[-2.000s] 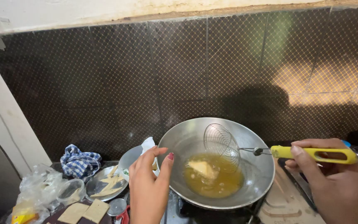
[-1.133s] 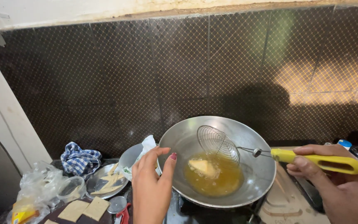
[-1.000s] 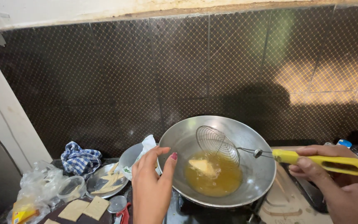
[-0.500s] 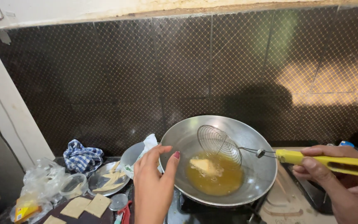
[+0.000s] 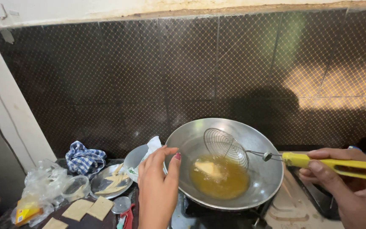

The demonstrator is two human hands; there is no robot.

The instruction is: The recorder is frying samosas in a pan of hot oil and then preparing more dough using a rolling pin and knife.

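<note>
Over wok [image 5: 264, 169], R hand [image 5: 344, 186] grips wire skimmer [image 5: 226, 146] by yellow handle, long axis pointing left twd floating dough piece [image 5: 207, 168]; L hand [image 5: 157, 186] open, empty, nearer, at rim.

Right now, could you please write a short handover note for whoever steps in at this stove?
Left hand: open, fingertips at the near left rim of the steel wok, holding nothing.
Right hand: gripping the yellow handle of the wire skimmer, whose mesh head hangs just above the oil.
Done: one pale piece is frying in the oil.
Left: cut dough squares wait on the dark board, strips on the small plate.
</note>
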